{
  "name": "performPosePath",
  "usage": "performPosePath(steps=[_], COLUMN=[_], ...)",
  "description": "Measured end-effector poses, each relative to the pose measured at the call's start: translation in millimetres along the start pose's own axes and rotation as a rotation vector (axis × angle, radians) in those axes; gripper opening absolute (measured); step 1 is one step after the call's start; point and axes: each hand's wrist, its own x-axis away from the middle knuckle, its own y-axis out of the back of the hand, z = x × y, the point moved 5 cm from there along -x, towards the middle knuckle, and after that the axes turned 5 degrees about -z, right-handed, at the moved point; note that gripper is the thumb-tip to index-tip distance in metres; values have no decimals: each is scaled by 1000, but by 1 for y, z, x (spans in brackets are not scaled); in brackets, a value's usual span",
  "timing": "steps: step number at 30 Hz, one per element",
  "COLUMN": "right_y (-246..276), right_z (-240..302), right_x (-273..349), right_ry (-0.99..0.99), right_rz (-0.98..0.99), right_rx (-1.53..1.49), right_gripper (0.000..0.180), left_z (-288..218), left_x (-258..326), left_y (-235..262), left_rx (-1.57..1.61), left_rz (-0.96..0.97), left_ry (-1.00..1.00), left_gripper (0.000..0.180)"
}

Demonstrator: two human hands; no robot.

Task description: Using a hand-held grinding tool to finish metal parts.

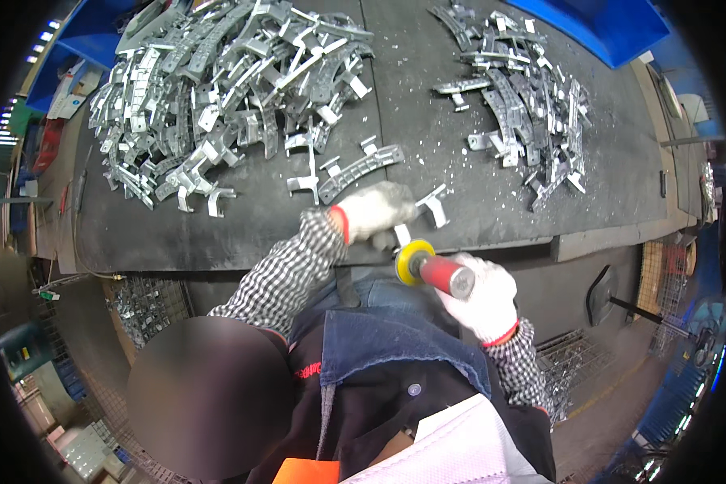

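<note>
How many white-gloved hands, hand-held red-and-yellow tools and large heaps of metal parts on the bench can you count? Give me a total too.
White-gloved hands: 2 (left hand, right hand)
Red-and-yellow tool: 1
Large heaps of metal parts: 2 (left heap, right heap)
Total: 5

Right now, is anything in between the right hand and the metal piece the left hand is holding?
Yes, the red tool that the right hand grips: its yellow disc sits right by the metal piece in the left hand. Nothing else visible stands between them.
</note>
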Motion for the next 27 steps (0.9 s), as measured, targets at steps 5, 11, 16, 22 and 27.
performPosePath(steps=[5, 11, 16, 22, 27], right_y=[30, 28, 22, 25, 28], right_z=[-20, -54, -65, -77, -76], right_x=[3, 2, 1, 17, 22], right_ry=[-249, -425, -393, -343, -355], right_rz=[23, -73, -95, -312, -302], right_rx=[-16, -121, -34, -181, -201], right_gripper=[30, 30, 28, 32, 33], left_z=[-63, -177, -182, -134, -99], left_x=[53, 75, -125, -135, -53], left_y=[90, 147, 85, 0, -43], left_rx=[-575, -1381, -1043, -646, -990], left_rz=[-861, -1551, -837, -428, -267], left_ry=[-698, -236, -266, -114, -118], left_gripper=[35, 29, 50, 56, 35])
